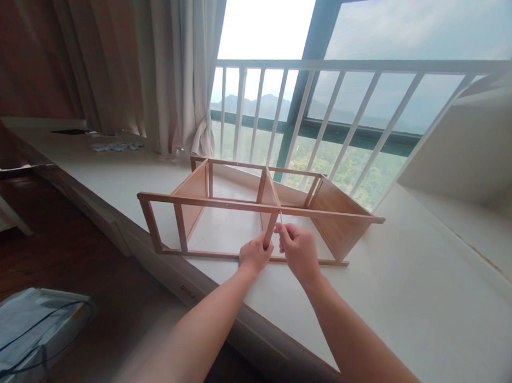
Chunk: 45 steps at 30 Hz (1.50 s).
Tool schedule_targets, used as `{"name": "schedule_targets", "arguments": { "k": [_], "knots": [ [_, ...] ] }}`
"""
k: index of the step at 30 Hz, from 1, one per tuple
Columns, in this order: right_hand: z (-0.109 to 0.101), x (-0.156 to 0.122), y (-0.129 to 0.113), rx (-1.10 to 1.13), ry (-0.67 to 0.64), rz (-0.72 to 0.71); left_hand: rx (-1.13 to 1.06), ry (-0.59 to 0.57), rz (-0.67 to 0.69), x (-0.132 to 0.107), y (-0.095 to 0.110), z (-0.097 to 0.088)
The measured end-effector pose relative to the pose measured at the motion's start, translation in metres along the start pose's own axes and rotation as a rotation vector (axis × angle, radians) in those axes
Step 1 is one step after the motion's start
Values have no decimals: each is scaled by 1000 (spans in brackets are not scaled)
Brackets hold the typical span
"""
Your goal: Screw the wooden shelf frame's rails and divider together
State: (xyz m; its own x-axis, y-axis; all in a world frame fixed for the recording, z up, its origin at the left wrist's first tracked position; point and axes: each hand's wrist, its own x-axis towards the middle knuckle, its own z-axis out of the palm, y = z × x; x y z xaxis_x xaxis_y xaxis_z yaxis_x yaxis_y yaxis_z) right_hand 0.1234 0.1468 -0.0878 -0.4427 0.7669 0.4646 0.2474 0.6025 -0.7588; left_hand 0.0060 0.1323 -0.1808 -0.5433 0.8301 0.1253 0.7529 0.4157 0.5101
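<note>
A brown wooden shelf frame (220,204) lies on its side on the white window ledge, with panels across its ends and middle. My left hand (256,252) is closed around the lower part of its middle crossbar (272,227). Just to the right, my right hand (298,247) pinches a thin silvery rod (281,217), which looks like a hex key. The rod's upper end meets the frame's upper near rail (324,213), beside the crossbar joint. My fingers hide the rod's lower end.
Small packets (116,146) and a dark flat item (71,131) lie farther left on the ledge (131,175). Behind the frame stand a white railing (363,65) and window. A curtain (181,65) hangs left. A pale bin-like box (26,328) with dark cords sits on the floor.
</note>
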Motion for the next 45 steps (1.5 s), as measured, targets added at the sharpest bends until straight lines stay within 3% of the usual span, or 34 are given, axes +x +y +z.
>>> {"name": "schedule_targets", "arguments": {
  "k": [28, 39, 45],
  "knots": [
    [2, 4, 4, 92, -29, 25, 17, 1, -3, 2, -2, 4],
    [6, 7, -13, 933, -172, 384, 39, -20, 7, 5, -6, 8],
    [7, 7, -29, 1343, -132, 680, 63, -46, 22, 8, -5, 11]
  ]
}}
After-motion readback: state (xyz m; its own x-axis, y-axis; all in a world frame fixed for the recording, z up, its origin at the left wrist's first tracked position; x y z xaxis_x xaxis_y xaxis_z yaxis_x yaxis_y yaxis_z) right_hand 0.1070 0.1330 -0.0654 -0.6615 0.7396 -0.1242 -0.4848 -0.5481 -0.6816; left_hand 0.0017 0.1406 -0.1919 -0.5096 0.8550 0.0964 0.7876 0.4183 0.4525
